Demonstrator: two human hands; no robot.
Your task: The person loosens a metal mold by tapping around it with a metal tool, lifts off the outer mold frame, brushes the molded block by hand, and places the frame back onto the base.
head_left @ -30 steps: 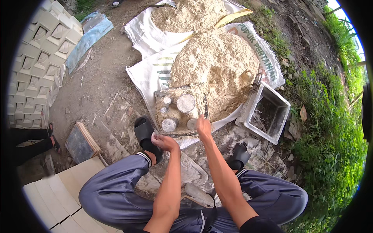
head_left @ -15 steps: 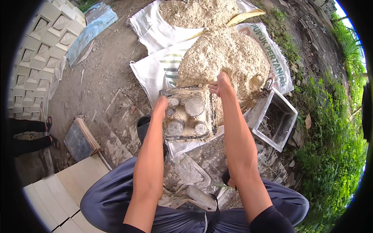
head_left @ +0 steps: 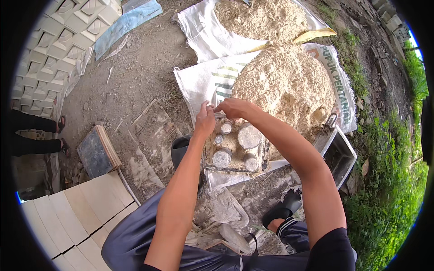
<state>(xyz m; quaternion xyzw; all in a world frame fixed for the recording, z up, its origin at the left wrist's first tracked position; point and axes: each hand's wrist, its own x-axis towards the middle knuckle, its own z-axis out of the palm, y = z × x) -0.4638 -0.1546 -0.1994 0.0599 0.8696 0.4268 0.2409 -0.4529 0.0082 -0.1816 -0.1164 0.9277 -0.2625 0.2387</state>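
The square block (head_left: pixel 235 150) sits on the ground in front of the person, by the near edge of the pile (head_left: pixel 285 81), with its five round knobs (head_left: pixel 249 136) pointing up. Both hands are now at its far left corner. Half a second ago they were apart: the right hand (head_left: pixel 233 108) was past the far right corner, by the pile, and the left hand (head_left: pixel 205 119) was at the left side. Now the right arm reaches across the far side of the block, and the fingers of the two hands are very close. The fingers look bent, but I cannot tell if they touch or if either hand holds something. The pile lies on a white sack (head_left: pixel 203 79), as before. The box (head_left: pixel 326 141) is still to the right, partly behind the right arm. The right shoe (head_left: pixel 282 207) shows now; half a second ago the arm hid most of it.
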